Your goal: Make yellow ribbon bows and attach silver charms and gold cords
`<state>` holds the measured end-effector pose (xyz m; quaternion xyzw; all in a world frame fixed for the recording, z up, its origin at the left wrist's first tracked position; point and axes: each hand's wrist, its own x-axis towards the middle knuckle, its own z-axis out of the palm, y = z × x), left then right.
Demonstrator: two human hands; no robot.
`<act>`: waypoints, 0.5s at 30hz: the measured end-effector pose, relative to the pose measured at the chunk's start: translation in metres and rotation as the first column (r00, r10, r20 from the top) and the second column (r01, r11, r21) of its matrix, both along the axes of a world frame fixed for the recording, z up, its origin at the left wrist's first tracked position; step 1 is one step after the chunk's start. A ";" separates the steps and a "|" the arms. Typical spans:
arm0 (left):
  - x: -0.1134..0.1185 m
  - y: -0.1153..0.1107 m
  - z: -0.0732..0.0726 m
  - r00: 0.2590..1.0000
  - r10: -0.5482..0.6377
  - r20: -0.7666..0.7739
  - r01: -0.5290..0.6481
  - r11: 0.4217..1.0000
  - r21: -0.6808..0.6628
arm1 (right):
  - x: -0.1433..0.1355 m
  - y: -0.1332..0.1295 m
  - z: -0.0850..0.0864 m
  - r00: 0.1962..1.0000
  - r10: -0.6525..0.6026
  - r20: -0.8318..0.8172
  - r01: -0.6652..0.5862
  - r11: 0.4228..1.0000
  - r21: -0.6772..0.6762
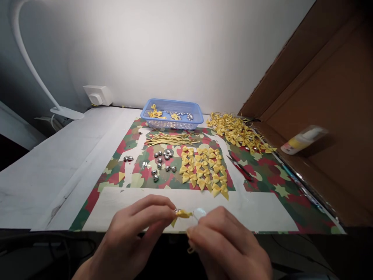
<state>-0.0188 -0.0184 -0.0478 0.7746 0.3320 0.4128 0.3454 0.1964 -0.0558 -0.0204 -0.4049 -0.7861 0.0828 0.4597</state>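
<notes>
At the table's front edge, my left hand (136,231) pinches a yellow bow (183,213) with a small silver bell at its left side. Just to the right, my right hand (230,241) is closed on a thin cord (190,249), whose loop hangs below the fingertips. A fine thread shows between the bow and my right fingers. Beyond the hands lie rows of yellow bows (204,179), a loose group of silver bells (159,160) and a bundle of gold cords (171,139).
A blue basket (171,103) with bows and bells stands at the back. Right of it is a heap of corded bows (233,128). Red-handled snips (243,171) lie right of the rows. A bottle (303,140) is by the cardboard wall (326,97); a white lamp (68,112) stands left.
</notes>
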 end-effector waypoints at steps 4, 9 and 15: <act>0.009 0.018 -0.001 0.991 -0.089 -0.096 0.043 0.914 -0.402 | 0.004 0.021 -0.017 0.999 -0.054 -0.006 0.053 0.991 -0.122; 0.021 0.031 -0.006 0.961 -0.085 -0.265 -0.018 0.932 -0.363 | 0.005 0.043 -0.045 0.989 -0.103 0.104 0.127 0.956 -0.264; 0.025 0.038 -0.013 0.945 -0.012 -0.328 -0.070 0.969 -0.236 | 0.006 0.046 -0.058 0.978 -0.151 0.142 0.183 0.951 -0.248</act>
